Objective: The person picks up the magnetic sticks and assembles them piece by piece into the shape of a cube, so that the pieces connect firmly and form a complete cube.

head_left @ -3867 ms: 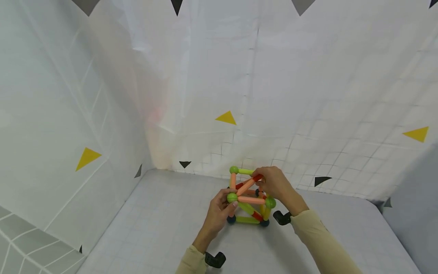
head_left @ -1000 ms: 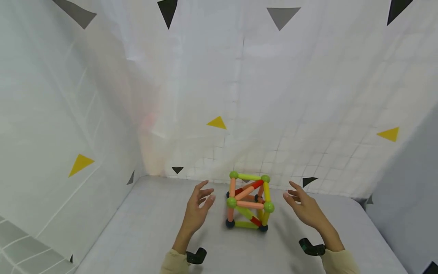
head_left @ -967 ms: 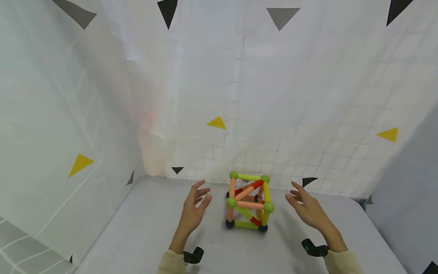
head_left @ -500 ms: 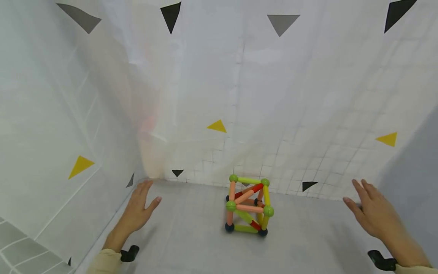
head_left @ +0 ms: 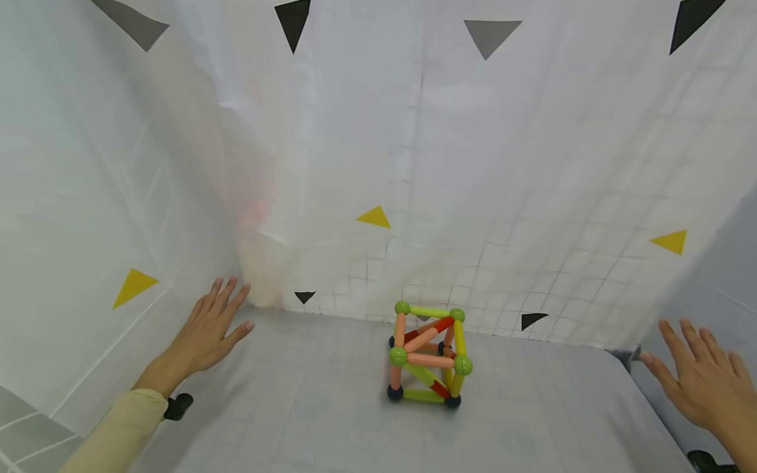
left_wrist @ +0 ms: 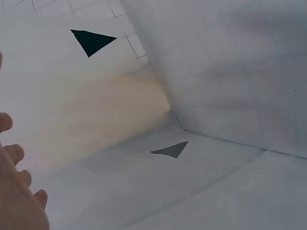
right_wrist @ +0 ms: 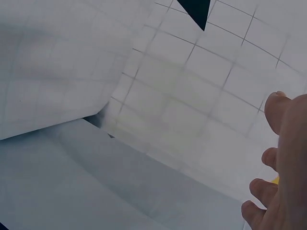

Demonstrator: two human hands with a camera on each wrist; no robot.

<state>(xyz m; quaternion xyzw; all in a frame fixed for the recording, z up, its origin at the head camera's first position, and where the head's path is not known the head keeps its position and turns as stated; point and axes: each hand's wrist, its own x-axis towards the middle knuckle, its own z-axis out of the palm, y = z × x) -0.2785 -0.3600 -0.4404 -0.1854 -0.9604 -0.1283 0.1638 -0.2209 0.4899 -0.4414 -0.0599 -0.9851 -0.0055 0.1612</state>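
A cube-shaped frame of toy building rods and balls stands on the white surface in the head view. Green balls join its upper corners and dark blue balls its lower ones; orange, yellow, lime and red rods run between them. Far to its left, my left hand is spread with fingers straight and holds nothing. Off to the right, my right hand is likewise spread and bare. Each wrist view catches only part of its hand: the left hand at the left edge, the right hand at the right edge.
A white cloth-covered surface lies under the frame. White sheets rise behind it as a back wall and as side walls at left and right. Yellow triangles and dark ones mark the sheets.
Earlier both hands gripped the rod-and-ball frame; then they let go. Since then they have moved apart, left hand to the left and right hand to the right, fingers spreading. The frame stays standing.
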